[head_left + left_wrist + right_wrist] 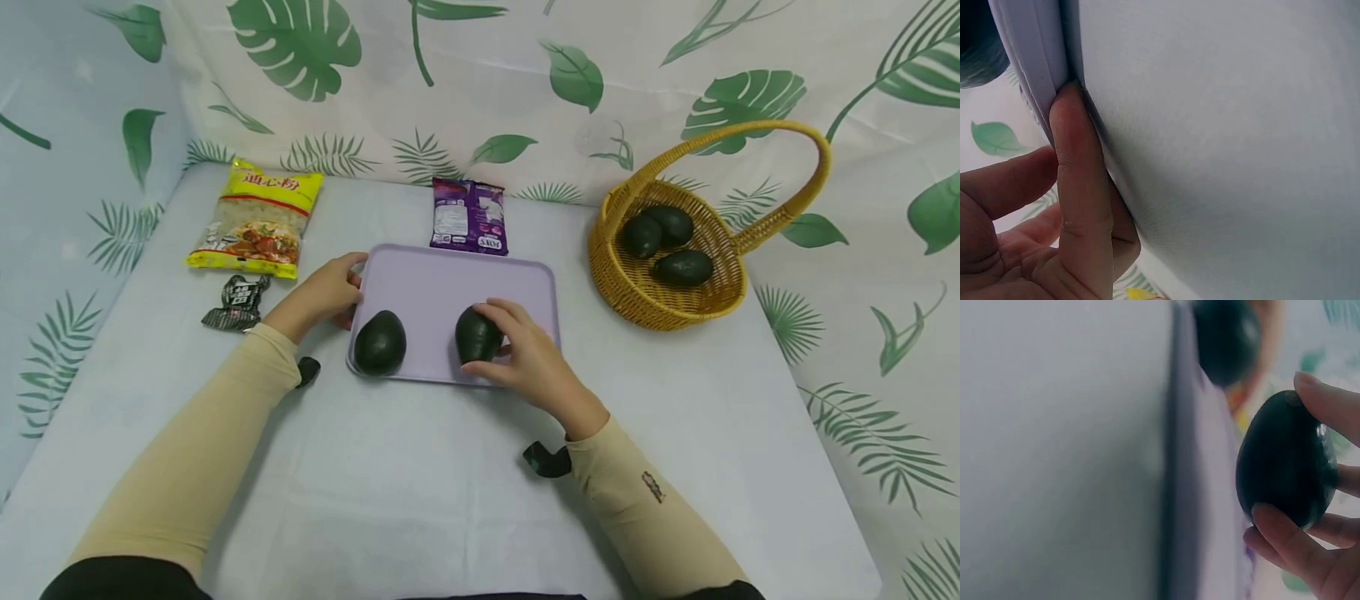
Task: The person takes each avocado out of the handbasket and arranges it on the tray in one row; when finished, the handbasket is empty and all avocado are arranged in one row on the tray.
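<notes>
A dark green avocado (pixel 477 337) is held in my right hand (pixel 525 358), with thumb and fingertips on opposite sides of it. It overlaps the right half of a lilac tray (pixel 427 283) in the head view; the right wrist view shows this avocado (pixel 1285 462) close over the tray surface. A second avocado (pixel 380 343) rests at the tray's front left corner. My left hand (pixel 322 292) is at the tray's left side, and its fairly straight fingers (pixel 1079 131) touch the outer wall.
A wicker basket (pixel 637 292) with a tall handle holds 3 avocados at the right. Behind the tray lies a purple snack packet (pixel 468 218). At the back left are a yellow pasta bag (pixel 258 221) and a small black packet (pixel 238 302), close to the left forearm.
</notes>
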Tool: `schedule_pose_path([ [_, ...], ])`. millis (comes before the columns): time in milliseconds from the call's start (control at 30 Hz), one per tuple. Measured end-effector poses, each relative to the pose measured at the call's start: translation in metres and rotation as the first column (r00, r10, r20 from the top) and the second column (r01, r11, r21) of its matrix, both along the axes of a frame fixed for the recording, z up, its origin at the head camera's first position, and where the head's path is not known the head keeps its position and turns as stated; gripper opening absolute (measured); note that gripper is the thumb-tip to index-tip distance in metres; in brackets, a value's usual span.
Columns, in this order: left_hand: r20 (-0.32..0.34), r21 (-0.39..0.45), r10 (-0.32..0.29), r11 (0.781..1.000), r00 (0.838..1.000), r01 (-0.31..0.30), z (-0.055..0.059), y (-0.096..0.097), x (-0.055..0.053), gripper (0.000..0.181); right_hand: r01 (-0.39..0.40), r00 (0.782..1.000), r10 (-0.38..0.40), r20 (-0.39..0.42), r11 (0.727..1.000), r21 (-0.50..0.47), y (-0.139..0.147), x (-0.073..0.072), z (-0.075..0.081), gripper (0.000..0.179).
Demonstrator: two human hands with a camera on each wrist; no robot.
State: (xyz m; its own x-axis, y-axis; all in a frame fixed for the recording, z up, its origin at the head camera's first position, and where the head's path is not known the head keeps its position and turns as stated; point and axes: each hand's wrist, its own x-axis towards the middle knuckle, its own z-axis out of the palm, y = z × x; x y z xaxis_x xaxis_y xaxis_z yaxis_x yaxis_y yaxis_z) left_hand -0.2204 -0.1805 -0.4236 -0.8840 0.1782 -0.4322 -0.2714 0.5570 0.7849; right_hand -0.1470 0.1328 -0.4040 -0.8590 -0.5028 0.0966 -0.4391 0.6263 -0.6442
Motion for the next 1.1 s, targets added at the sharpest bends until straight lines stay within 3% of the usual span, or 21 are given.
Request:
schedule_pose_path([
  [167, 0.002, 0.009, 0.003, 1.0, 1.0, -0.003, -0.001, 0.0, -0.001, 0.075, -0.06, 0.998, 0.061, -0.035, 0.998, 0.038, -0.028, 0.008, -0.014, 0.078],
  [367, -0.006, 0.003, 0.004, 1.0, 1.0, -0.004, 0.0, 0.0, -0.001, 0.075, -0.067, 0.997, 0.069, -0.046, 0.997, 0.04, -0.046, 0.011, -0.022, 0.079],
  [700, -0.012, -0.008, 0.001, 1.0, 1.0, -0.001, 0.001, -0.001, 0.0, 0.075, -0.069, 0.994, 0.07, -0.08, 0.997, 0.026, -0.059, 0.012, -0.03, 0.085],
  [1100, -0.004, -0.019, 0.011, 1.0, 1.0, -0.011, -0.002, -0.001, -0.001, 0.075, -0.056, 0.997, 0.058, -0.055, 0.998, 0.034, -0.06, 0.011, -0.031, 0.093],
])
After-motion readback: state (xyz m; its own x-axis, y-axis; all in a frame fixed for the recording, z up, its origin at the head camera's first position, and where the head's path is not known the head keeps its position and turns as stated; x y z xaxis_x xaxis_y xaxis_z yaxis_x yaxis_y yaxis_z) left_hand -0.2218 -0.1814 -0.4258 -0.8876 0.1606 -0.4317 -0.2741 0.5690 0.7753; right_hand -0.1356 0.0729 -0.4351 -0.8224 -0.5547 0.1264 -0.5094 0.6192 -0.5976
